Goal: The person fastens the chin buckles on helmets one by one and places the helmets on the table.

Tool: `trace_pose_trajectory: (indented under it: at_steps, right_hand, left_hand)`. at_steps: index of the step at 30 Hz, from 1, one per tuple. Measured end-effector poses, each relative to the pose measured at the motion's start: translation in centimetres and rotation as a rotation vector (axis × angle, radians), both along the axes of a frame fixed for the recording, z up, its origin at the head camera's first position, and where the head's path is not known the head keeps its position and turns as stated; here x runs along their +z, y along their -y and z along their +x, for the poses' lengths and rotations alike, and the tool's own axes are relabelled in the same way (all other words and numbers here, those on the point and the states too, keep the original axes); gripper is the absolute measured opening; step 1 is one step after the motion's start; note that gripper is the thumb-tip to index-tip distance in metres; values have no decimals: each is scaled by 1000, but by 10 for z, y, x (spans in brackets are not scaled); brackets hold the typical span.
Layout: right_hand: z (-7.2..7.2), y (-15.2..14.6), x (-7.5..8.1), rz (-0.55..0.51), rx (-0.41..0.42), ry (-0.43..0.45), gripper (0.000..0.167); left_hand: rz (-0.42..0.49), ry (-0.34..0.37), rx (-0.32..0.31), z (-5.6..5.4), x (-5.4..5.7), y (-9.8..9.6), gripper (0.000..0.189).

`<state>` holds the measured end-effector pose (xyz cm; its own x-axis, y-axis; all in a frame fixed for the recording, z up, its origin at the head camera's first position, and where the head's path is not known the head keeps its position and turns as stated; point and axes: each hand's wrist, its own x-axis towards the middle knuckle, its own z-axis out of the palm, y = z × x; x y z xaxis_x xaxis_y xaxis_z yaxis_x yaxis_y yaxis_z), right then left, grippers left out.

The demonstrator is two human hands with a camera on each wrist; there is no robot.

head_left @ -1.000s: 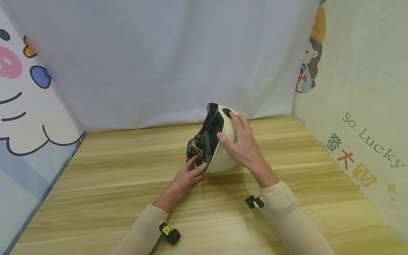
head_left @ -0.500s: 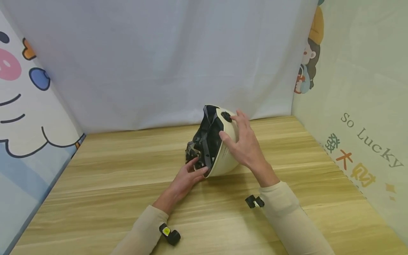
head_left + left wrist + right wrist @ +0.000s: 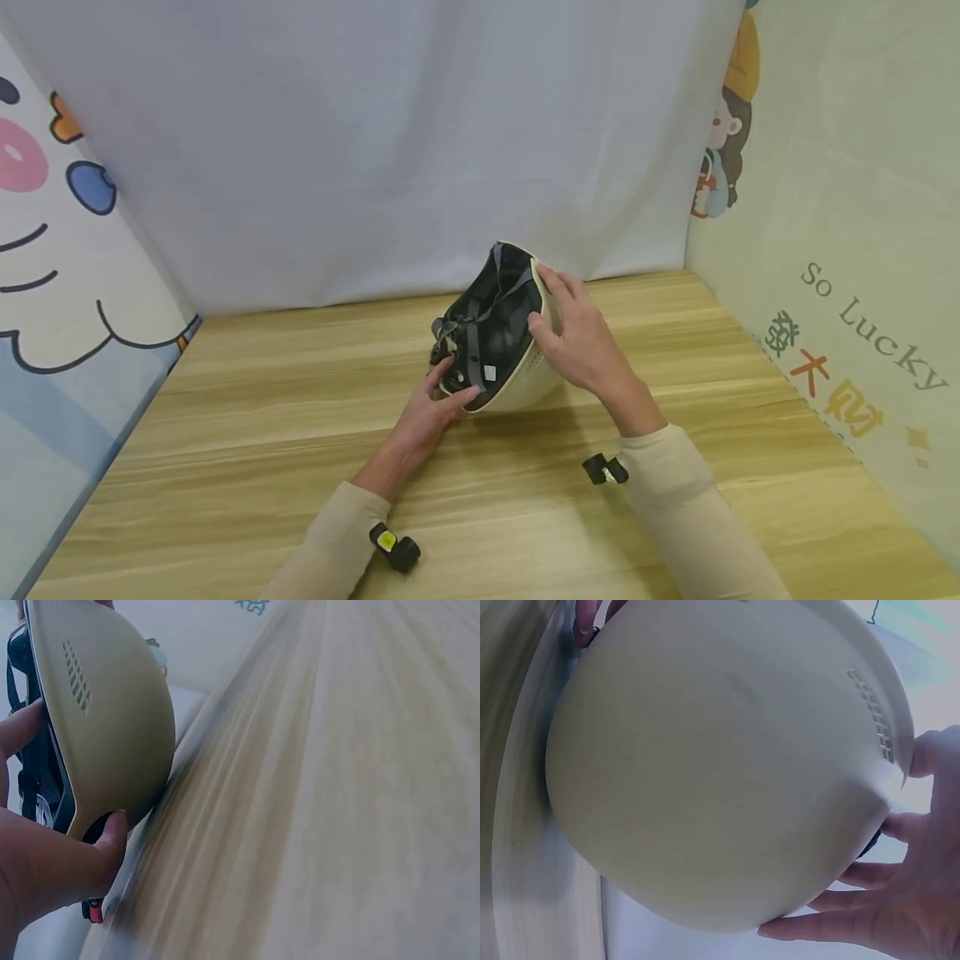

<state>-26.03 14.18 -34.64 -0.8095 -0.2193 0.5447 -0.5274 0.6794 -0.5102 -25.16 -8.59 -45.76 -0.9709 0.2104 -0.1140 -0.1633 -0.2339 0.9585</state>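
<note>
A cream helmet (image 3: 536, 379) lies tipped on its side on the table, its dark padded inside (image 3: 506, 333) turned up and to the left. Black straps (image 3: 472, 342) cross the opening and bunch at its left end. My left hand (image 3: 420, 421) grips the near lower rim, with a digit over the edge into the lining and others against the outside. At the upper right rim, my right hand (image 3: 585, 342) holds the helmet between thumb and fingers. In the right wrist view, the fingers (image 3: 840, 900) spread along the smooth shell's edge.
The wood-grain table (image 3: 300, 392) runs back to a pale curtain (image 3: 375, 150). Printed panels stand on both sides, a cartoon one (image 3: 45, 208) on the left and a lettered one (image 3: 847, 208) on the right. Small black devices (image 3: 397, 548) sit at both sleeves.
The helmet has turned so more of its inside faces up, and a white label inside shows. The round black piece on its rim has gone from sight. My left hand shifted slightly left.
</note>
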Motion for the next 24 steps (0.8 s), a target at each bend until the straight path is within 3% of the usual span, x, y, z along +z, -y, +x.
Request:
trace_pose_trajectory:
  at_steps: [10,24]
  right_hand:
    - [-2,0,-1,29,15,6,61]
    - [0,-2,0,58,32,26,60]
  left_hand:
    - [13,3,12,0,1,4,80]
    - [-62,-58,36,0,5,6,88]
